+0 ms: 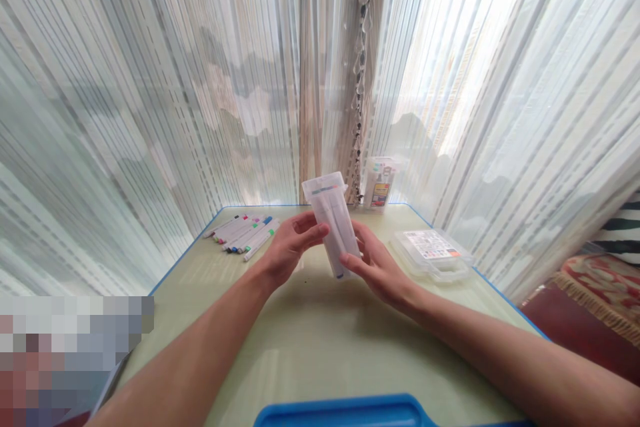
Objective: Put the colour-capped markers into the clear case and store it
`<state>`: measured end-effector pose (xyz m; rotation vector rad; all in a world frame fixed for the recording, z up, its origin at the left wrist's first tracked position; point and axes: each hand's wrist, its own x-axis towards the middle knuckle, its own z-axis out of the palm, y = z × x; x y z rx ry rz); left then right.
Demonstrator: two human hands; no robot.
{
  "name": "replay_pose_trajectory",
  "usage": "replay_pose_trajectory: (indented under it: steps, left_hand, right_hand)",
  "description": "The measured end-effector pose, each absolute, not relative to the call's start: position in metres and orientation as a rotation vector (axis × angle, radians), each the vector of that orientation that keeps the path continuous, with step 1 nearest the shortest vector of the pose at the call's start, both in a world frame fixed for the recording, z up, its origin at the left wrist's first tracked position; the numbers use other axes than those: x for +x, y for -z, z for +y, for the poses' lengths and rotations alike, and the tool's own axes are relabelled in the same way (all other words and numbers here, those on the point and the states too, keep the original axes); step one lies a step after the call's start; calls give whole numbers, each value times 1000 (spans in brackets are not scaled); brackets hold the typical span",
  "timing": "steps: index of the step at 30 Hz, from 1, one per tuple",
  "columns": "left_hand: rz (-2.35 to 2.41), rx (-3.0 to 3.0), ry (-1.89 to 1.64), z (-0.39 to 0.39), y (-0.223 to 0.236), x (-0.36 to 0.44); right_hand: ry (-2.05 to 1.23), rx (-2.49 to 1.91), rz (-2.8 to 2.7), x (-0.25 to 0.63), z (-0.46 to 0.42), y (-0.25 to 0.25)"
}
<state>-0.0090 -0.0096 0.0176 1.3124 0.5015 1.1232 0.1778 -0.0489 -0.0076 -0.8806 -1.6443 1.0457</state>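
Note:
Above the middle of the table, a translucent plastic marker case point(334, 217) is held tilted between both hands. A few white markers show inside it, with coloured bits near its top. My left hand point(295, 240) grips the case's left side, thumb across the front. Lower down on the right, my right hand point(377, 263) holds it with the thumb on the front near the bottom; the other fingers are mostly hidden behind the case. To the left lies a loose pile of white markers point(243, 233) with coloured ends.
A flat clear case with a printed label point(430, 250) lies at the right. Another clear container point(381, 183) stands at the far right corner. A blue tray edge point(345, 410) is at the near side of the green table point(300, 340). Curtains point(250, 80) surround the far edges.

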Motion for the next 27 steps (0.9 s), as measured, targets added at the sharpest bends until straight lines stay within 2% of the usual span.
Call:
replay_pose_trajectory:
  steps: [12, 18, 23, 27]
  left_hand:
    - [825, 1439, -1250, -2, -10, -6]
    - [786, 1425, -1246, 0, -12, -9]
    - [676, 1419, -1107, -3, -13, -8]
    - [553, 1439, -1020, -8, -16, -6]
  right_hand:
    - [-661, -1073, -1799, 175, -44, 11]
    - [-907, -958, -1652, 177, -44, 11]
    - [-1206, -792, -1439, 179, -46, 11]
    - [-1320, -653, -1375, 179, -45, 13]
